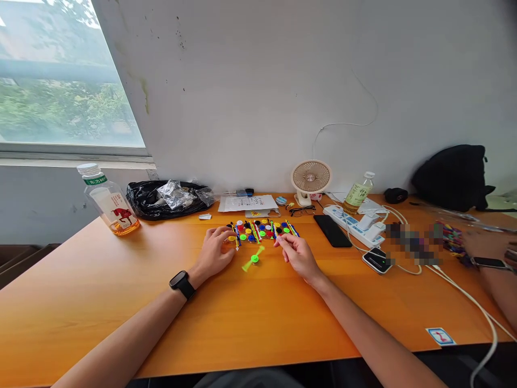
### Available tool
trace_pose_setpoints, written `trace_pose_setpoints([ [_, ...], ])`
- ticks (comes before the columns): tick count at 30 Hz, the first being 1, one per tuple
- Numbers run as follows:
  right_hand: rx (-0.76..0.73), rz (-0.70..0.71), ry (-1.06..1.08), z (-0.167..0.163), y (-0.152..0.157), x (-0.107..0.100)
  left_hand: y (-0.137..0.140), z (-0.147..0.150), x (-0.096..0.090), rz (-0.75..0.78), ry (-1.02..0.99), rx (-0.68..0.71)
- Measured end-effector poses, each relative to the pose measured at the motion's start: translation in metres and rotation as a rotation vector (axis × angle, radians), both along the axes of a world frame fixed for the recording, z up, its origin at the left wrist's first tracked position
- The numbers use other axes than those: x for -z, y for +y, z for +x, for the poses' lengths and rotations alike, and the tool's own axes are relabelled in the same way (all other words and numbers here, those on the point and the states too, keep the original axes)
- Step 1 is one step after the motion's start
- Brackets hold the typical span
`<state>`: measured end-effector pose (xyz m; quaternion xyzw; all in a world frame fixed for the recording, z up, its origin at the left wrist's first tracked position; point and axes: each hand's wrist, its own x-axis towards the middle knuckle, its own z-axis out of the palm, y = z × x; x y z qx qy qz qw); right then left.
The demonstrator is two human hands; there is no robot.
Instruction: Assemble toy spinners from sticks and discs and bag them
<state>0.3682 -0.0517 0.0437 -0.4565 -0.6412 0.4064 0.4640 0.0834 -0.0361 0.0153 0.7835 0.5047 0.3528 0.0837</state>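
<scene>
A small top-like toy (254, 259) with a bright green disc and a motion-blurred yellow-green blade stands on the table between my hands. Behind it lie rows of colourful plastic discs (262, 234), with thin multicoloured sticks (256, 233) laid across them. My left hand (216, 250) rests at the left end of these pieces, fingers bent but apart, the fingertips beside or over the nearest discs. At the right end, my right hand (299, 256) has its thumb and index finger pressed together. Anything between those fingertips is too small to make out.
A tea bottle (111, 202) and a black plastic bag (141, 202) stand left. Behind are papers (246, 203), glasses (302, 210) and a fan (311, 178). A phone (332, 230), power strip (351, 223) and cables lie right, near another person's hand (480, 245).
</scene>
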Motion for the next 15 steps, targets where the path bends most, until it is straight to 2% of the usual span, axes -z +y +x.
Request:
trace_pose_setpoints([
  [6, -0.016, 0.008, -0.025, -0.0001, -0.0006, 0.0011, 0.0052, -0.0012, 0.0048, -0.001, 0.021, 0.008],
  [15, -0.021, 0.012, -0.051, -0.0017, -0.0025, -0.0021, 0.0035, 0.001, -0.0005, 0.02, 0.01, 0.03],
])
